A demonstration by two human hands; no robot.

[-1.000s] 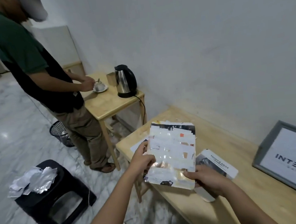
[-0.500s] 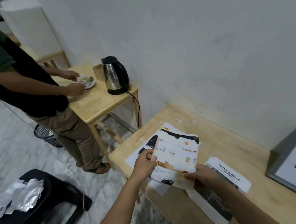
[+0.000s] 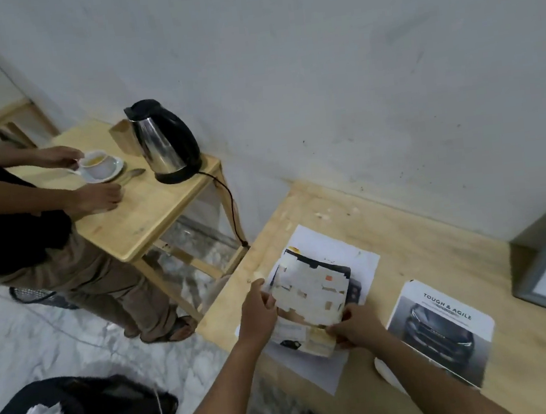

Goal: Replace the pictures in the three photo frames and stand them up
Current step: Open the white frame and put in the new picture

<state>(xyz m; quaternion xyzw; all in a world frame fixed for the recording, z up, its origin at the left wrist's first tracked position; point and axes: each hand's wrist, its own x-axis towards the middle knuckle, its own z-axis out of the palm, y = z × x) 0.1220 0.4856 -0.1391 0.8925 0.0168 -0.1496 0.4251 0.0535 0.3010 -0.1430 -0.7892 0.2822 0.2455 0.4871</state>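
Low centre, the left hand [image 3: 258, 313] and right hand [image 3: 355, 326] each pinch an edge of the tape-patched frame back [image 3: 308, 301], steadying it over a white sheet [image 3: 354, 255]; probably to open it. The car print [image 3: 439, 327] waits just right.

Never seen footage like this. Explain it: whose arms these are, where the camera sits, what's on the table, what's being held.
There is no machine here. One camera worn on a person's head looks down at their own two bare hands. The left hand and right hand both pinch a worn stack of paper pictures patched with pale tape, held over a white paper sheet on the light wooden table. To the right lies a printed car picture headed TOUGH & AGILE. A grey photo frame sits at the right edge. Farther off, another person holds a white cup beside a steel electric kettle on a small side table.
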